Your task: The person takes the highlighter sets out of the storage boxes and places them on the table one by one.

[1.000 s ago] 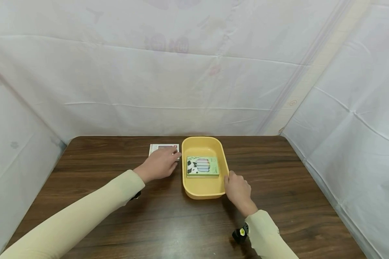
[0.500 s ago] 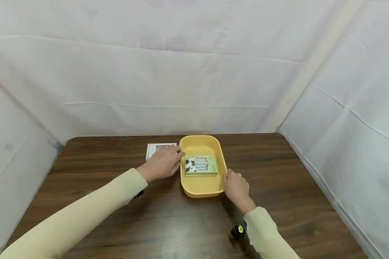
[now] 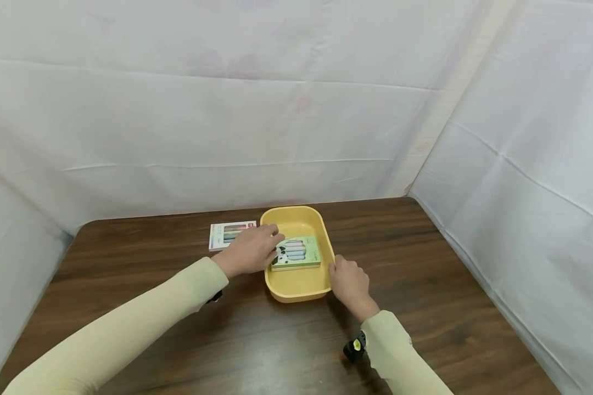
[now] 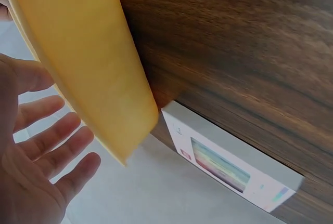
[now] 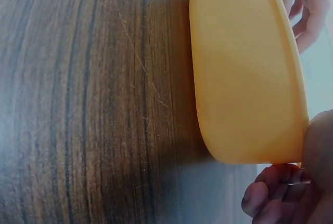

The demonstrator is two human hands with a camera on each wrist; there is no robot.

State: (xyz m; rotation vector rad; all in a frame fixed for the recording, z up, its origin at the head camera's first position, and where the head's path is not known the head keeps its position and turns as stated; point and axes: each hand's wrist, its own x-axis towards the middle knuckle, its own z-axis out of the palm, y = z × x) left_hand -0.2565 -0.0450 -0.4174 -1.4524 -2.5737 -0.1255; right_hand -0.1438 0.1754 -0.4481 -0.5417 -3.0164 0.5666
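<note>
A yellow plastic bin stands on the table with a green box inside, printed with a panda and coloured sticks. My left hand reaches over the bin's left rim, its fingertips near the green box's left end. In the left wrist view, the fingers of the left hand are spread and loosely bent, with nothing seen between them. My right hand grips the bin's right rim near the front corner. The right wrist view shows curled fingers beside the yellow wall.
Left of the bin lies a flat white box with a window showing coloured sticks, partly behind the left hand. The dark wooden table ends at a white cloth wall behind, with another cloth on the right.
My left hand has moved right, from over the white box to across the bin's rim, uncovering more of that box. The right hand stays on the rim. The head view has shifted slightly.
</note>
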